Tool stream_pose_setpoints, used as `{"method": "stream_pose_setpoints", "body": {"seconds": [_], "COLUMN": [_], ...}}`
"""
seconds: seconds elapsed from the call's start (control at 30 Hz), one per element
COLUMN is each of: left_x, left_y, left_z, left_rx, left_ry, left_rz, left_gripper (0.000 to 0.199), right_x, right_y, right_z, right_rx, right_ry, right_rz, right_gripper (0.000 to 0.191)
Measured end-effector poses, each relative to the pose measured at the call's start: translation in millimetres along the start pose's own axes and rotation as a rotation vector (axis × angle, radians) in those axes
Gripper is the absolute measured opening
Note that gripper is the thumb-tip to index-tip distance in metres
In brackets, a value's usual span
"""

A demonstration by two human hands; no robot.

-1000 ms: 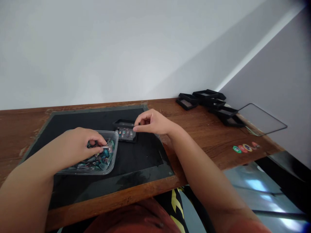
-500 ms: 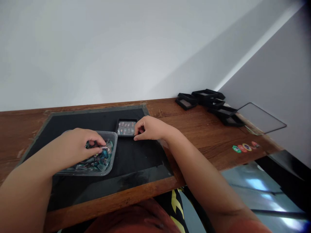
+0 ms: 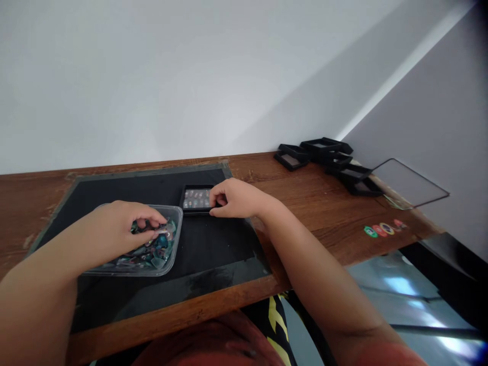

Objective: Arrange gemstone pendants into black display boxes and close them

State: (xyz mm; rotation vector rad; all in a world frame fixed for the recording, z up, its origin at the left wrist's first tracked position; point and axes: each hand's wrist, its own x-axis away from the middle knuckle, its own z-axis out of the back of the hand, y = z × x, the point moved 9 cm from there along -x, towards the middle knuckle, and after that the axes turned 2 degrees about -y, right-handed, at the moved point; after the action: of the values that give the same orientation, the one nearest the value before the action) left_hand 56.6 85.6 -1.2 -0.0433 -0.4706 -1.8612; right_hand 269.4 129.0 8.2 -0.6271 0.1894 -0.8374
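A clear plastic tub (image 3: pixel 176 249) holds a heap of small glossy pieces (image 3: pixel 162 246), teal and see-through, shaped like false nails. My left hand (image 3: pixel 131 226) reaches over its rim, thumb and forefinger pinched around a small translucent piece (image 3: pixel 163 230). Further back lies a shallow black box (image 3: pixel 183 209) with small pale pieces (image 3: pixel 196 195) set out in rows. At its right end, my right hand (image 3: pixel 231 199) has thumb and fingers closed together; anything between the tips is hidden. The right fingers cover that end of the box.
Both containers rest on a black mat (image 3: pixel 217 249) on a wooden table (image 3: pixel 305 203). Several black boxes (image 3: pixel 328 152) are piled at the back right, near a thin dark wire frame (image 3: pixel 419 178). Several coloured round stickers (image 3: pixel 386 229) lie at the right.
My left hand has shifted slightly, and the piece at its fingertips now looks see-through rather than whitish. The right hand remains at the box's end.
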Motion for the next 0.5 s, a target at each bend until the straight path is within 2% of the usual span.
{"method": "stream_pose_setpoints", "body": {"seconds": [0.07,0.17,0.33,0.4,0.5], "left_x": [3,8,16,13,3], "left_y": [1,8,35,40,38], "left_z": [4.4,18.1,43.4,42.9,32.3], "left_rx": [0.017,0.031,-0.007,-0.037,-0.057], "left_ry": [0.025,0.143,0.435,0.464,0.411], "left_rz": [0.023,0.026,-0.178,-0.228,-0.242], "left_gripper": [0.042,0.043,0.044,0.047,0.053], "right_x": [2,4,4,3,2], "right_y": [2,5,5,3,2], "right_z": [8,17,15,11,10], "right_rx": [-0.050,-0.117,-0.158,-0.159,-0.181], "right_ry": [0.052,0.118,0.104,0.071,0.085], "right_rz": [0.006,0.012,0.040,0.058,0.077], "right_gripper": [0.006,0.006,0.008,0.009,0.012]}}
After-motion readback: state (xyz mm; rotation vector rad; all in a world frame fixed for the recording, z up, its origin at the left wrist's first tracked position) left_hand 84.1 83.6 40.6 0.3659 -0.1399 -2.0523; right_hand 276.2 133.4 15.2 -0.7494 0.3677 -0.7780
